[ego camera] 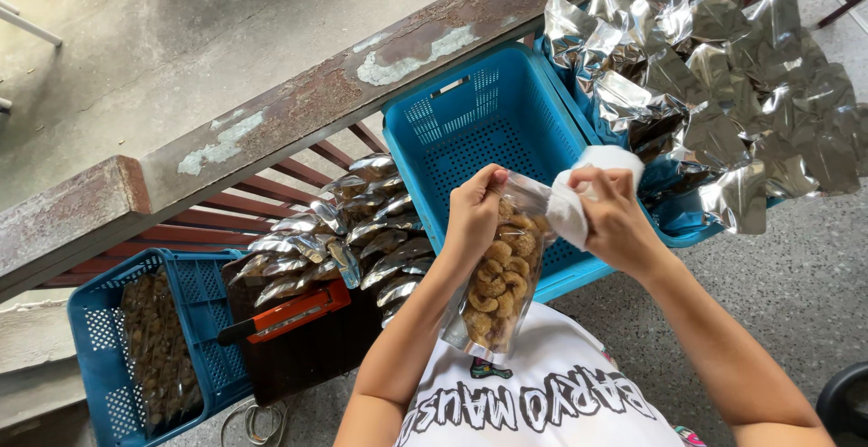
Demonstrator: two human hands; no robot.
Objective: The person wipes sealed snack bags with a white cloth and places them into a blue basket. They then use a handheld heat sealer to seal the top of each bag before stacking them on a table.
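1. Pouch (500,275), clear-fronted and filled with golden ring-shaped snacks, hangs at frame centre, above the person's lap and in front of the empty blue crate (470,131).
2. At 9 o'clock of the pouch: a second blue crate (95,338) of packed pouches, a pile of foil pouches (344,230), and an orange-handled tool (289,313).
3. Left hand (472,216) is clamped on the pouch's top edge.
4. Right hand (619,221) is closed on a white cloth (579,198) pressed against the pouch mouth; judged step: wiping the opening.
5. At 1 o'clock: empty silver foil bags (723,76) heaped over a crate.
6. Next move calls for a steady grip at the rim, contents kept upright.
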